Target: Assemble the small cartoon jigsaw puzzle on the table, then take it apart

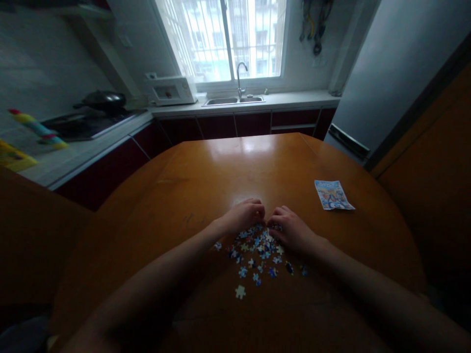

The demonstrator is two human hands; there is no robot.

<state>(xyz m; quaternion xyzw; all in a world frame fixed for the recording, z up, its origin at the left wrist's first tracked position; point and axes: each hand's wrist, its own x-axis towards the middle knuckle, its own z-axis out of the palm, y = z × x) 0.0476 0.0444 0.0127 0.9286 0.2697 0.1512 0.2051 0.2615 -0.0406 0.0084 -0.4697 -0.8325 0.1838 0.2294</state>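
Note:
Jigsaw puzzle pieces lie in a loose heap on the wooden table, mostly blue and white with a few pale yellow ones. At the heap's far left edge is my left hand, its fingers curled down and closed. My right hand bends over the far right edge of the heap, fingers closed close to the left fingertips. Whatever is between the fingers of either hand is too small or hidden to make out. One pale piece lies apart, nearest to me.
A creased printed picture sheet lies to the right on the table. Beyond the table run a counter with a sink, a microwave and a stove with a black pan. A fridge stands at right.

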